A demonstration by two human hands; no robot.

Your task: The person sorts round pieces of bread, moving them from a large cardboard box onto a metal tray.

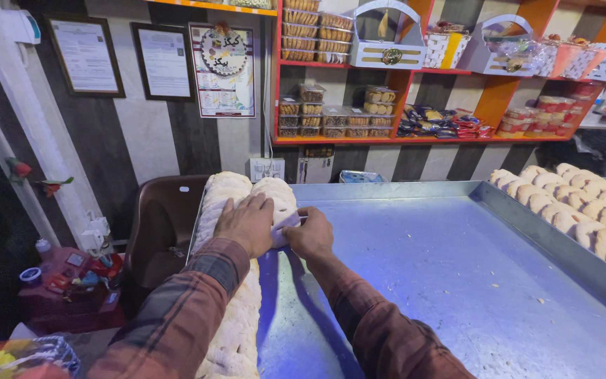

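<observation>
Pressing left hand, right hand on biscuit rows

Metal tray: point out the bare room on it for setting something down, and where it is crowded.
The metal tray is bare across its middle and right, from both hands to the raised right rim. The left edge is crowded: pale biscuits run along it, with the left hand and right hand on them. More biscuits fill the neighbouring tray.

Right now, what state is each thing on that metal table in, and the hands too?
Left hand: flat on the top of the pale dough loaves.
Right hand: fingers curled at the loaves' right side.
Dough loaves: in two long rows at the table's left edge.
Metal table: bare in the middle.
Rolls: lined up along the right side.
</observation>
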